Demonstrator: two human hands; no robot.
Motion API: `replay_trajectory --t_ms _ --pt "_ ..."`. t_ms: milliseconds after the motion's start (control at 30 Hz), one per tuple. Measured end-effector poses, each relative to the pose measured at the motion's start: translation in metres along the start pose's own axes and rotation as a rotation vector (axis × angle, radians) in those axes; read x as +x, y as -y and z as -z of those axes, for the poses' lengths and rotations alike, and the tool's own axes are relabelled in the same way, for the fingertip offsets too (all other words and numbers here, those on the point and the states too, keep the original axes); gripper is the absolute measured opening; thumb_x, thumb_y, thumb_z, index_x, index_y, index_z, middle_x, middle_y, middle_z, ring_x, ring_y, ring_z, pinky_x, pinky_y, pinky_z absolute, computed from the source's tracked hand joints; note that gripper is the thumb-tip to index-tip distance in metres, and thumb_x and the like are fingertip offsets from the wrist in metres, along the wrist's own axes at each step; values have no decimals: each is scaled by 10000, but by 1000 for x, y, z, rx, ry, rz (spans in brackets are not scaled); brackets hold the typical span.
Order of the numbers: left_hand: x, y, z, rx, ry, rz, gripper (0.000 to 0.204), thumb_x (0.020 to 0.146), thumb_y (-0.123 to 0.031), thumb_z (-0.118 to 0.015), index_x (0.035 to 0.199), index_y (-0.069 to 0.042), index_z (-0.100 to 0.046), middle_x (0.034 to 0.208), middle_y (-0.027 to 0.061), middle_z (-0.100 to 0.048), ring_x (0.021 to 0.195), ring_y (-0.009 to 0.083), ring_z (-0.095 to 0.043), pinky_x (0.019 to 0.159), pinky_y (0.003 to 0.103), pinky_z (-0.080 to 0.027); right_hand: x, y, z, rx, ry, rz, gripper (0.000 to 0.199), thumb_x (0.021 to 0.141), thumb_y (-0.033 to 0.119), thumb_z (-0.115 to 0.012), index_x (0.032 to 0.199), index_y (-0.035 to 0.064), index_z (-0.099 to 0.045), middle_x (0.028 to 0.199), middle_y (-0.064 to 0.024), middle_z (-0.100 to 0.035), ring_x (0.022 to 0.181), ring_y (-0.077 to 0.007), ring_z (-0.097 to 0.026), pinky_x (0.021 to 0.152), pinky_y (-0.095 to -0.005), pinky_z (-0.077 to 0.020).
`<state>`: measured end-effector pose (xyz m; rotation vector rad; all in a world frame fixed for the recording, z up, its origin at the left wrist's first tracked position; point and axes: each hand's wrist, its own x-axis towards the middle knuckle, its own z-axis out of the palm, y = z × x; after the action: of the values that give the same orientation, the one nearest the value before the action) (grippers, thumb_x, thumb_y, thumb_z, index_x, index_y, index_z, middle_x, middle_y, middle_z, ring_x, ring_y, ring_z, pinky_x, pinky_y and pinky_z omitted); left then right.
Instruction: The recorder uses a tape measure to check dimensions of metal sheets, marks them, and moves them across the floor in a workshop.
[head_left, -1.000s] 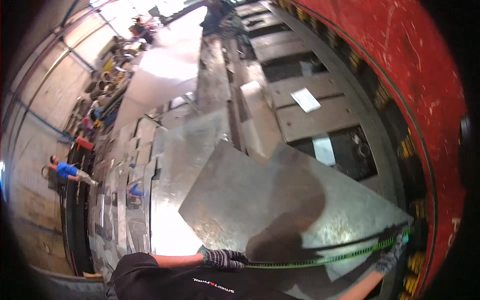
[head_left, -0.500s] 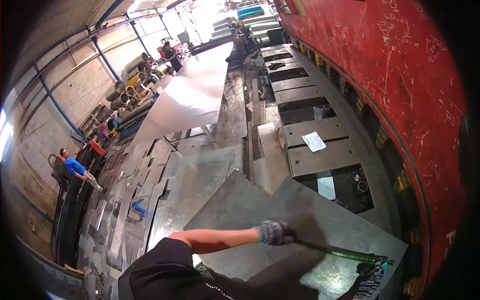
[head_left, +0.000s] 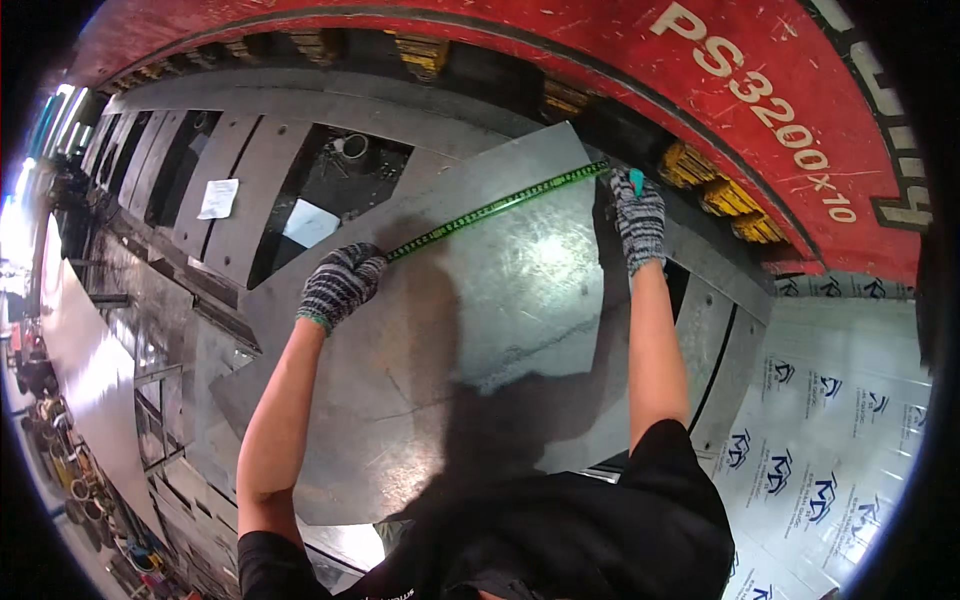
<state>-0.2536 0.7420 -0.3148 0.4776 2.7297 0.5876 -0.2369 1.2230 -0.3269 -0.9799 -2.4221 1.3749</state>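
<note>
A green tape measure (head_left: 495,207) is drawn out in a slant across a flat grey metal sheet (head_left: 500,300). Its near-left end runs into my left hand (head_left: 342,284), which is closed round it in a grey knitted glove; the tape's case is not visible. At the far right end of the blade is my right hand (head_left: 640,217), gloved alike, by the sheet's right edge. Its fingers are closed with a small teal object (head_left: 636,182) showing among them; its kind is unclear. Below the tape, my shadow falls over the sheets.
A large red machine (head_left: 560,40) with yellow blocks (head_left: 420,55) beneath it spans the far side. Its slotted steel bed (head_left: 225,185) carries white papers (head_left: 310,223) and a metal ring (head_left: 354,147). White printed wrapping (head_left: 815,400) lies at right.
My view has swung to the right, toward the red machine and the sheet. Both hands still hold the stretched tape's ends, and my right arm now shows fully.
</note>
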Motion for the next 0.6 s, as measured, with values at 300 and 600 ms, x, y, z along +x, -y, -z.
replay_trajectory --t_ms 300,600 --pt "19 25 5 -186 -71 120 384 937 -330 -702 1188 -40 -703 1113 173 -741 1052 305 -709 922 365 -538 64 6 -29 -23 110 288 345 961 362 -690 1086 46 -748 841 -83 -717 628 -178 -582 622 -337 -458" --pt "29 23 34 -154 -52 178 413 948 -364 -683 1247 -80 -695 1140 203 -720 1072 344 -688 943 400 -529 101 30 -53 -181 203 279 256 959 300 -690 1077 87 -769 704 -11 -654 581 -117 -507 567 -326 -418"
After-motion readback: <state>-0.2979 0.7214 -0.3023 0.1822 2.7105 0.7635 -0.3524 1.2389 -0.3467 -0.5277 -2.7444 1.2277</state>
